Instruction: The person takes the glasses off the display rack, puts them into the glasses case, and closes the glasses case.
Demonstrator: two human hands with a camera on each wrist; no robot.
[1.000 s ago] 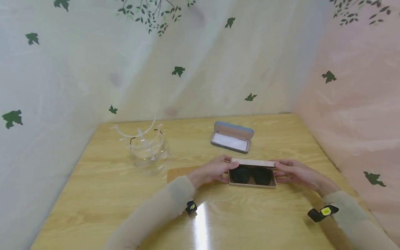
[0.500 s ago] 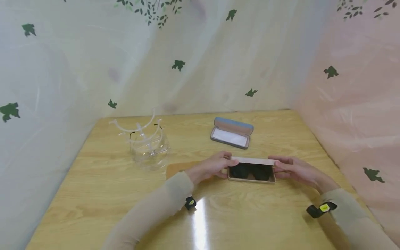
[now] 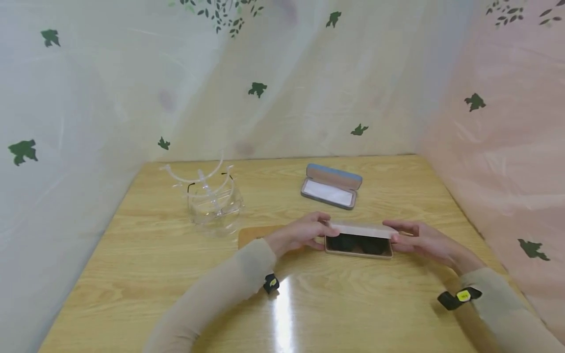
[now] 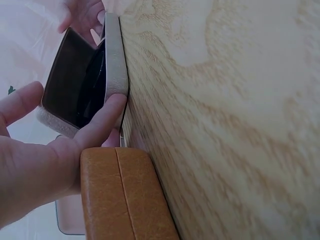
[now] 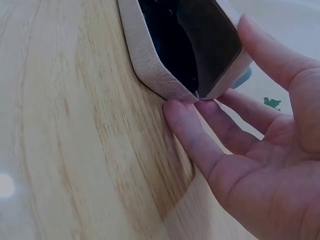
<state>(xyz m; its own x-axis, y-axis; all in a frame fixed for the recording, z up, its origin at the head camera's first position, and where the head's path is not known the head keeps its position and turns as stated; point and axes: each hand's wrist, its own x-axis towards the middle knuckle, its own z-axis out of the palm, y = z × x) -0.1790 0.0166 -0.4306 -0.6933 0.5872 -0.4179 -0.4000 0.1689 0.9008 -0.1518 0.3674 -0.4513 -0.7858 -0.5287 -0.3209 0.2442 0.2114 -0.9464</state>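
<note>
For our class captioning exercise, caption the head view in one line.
Left hand and right hand hold a partly open pale case, sunglasses inside.

"Where does the head view look from?"
"The near side of the table, well above it, facing forward and down, as far as the wall."
"And the wrist views?"
"Low and close, both tipped sideways: the left one faces right, the right one left."
"What's common?"
"The glasses case, in all three."
</note>
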